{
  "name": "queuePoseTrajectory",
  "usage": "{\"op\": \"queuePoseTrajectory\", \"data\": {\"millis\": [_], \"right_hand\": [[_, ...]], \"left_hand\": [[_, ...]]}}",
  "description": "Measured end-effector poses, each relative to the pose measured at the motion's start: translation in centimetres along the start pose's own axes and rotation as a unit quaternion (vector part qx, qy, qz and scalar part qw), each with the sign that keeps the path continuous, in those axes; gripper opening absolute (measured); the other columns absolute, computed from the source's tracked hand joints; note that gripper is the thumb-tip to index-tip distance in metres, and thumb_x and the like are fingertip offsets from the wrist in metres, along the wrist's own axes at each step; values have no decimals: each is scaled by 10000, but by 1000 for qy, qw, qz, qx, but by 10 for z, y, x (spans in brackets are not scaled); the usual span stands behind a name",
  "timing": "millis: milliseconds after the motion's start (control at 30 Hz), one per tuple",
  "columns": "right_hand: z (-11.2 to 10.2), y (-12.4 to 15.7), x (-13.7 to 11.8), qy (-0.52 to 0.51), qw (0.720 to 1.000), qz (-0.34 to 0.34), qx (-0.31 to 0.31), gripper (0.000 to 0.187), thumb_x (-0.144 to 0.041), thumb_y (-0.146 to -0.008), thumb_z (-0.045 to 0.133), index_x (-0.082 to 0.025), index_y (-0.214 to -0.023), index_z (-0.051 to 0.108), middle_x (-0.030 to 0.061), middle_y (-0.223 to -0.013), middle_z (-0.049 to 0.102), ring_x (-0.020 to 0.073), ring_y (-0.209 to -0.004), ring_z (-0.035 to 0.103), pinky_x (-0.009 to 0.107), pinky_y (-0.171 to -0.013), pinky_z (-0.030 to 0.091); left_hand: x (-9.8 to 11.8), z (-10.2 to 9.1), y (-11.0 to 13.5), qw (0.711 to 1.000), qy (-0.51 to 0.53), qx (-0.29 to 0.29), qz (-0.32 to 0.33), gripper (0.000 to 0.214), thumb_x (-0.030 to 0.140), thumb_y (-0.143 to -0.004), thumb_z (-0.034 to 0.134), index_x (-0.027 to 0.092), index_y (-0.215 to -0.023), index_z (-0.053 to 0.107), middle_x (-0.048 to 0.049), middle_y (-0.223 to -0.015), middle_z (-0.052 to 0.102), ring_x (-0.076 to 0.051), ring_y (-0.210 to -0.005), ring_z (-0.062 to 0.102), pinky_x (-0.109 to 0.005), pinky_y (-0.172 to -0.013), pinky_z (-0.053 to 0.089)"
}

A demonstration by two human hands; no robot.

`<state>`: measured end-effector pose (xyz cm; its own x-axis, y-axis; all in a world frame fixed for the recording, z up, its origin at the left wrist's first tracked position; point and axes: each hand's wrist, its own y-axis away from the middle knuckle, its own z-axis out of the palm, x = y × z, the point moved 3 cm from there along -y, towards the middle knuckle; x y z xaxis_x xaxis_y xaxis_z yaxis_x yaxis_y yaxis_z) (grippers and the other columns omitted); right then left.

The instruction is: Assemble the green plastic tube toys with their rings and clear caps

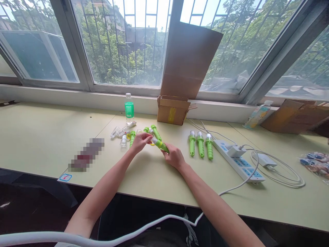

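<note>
Bench (46,127): smooth, pale yellow-green top, straight near edge, a thin seam running front to back on the left. Carton (164,111): brown cardboard, squared, tape-patched, one tall flap raised; at the bench's far edge. Power strip (238,162): white, long and flat with blue socket panels, slanting toward the near right corner. Bottle (129,109): transparent, rounded, green-labelled, white-capped; upright near the far edge. Left hand (140,142): thumb and fingers pinching a white end piece. Right hand (175,157): fingers closed round a green body. Three green tubes (200,145): ribbed, clear-topped, in a row left of the strip. Held tube (161,145): slender green cylinder, ridged, white at its left end; tilted, between both hands, above the bench's middle, back from the near edge. Clear cap (123,141): small, see-through, left of the left hand.
</note>
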<state>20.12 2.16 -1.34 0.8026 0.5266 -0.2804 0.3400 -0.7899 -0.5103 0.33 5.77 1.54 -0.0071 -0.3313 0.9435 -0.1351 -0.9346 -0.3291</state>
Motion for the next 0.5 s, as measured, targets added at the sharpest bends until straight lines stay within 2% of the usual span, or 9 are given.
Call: {"op": "queuePoseTrajectory", "data": {"millis": [200, 500], "right_hand": [[1, -1, 2, -27, 999, 11, 19, 455, -247, -804, 539, -204, -1255, 495, 75, -1157, 632, 227, -942, 619, 311, -757, 483], [-1, -3, 3, -23, 997, 70, 15, 332, -295, -792, 556, -230, -1117, 568, 45, -1015, 680, 211, -816, 623, 279, -659, 424]], "left_hand": [[-2, 3, 0, 1000, -10, 0, 9, 350, 419, -699, 708, 119, -873, 657, -58, -732, 682, -152, -630, 655, -305, -611, 583], [-4, 10, 2, 1000, 24, -7, 7, 417, 407, -667, 740, 106, -930, 621, -49, -724, 655, -146, -647, 638, -313, -599, 583]]}}
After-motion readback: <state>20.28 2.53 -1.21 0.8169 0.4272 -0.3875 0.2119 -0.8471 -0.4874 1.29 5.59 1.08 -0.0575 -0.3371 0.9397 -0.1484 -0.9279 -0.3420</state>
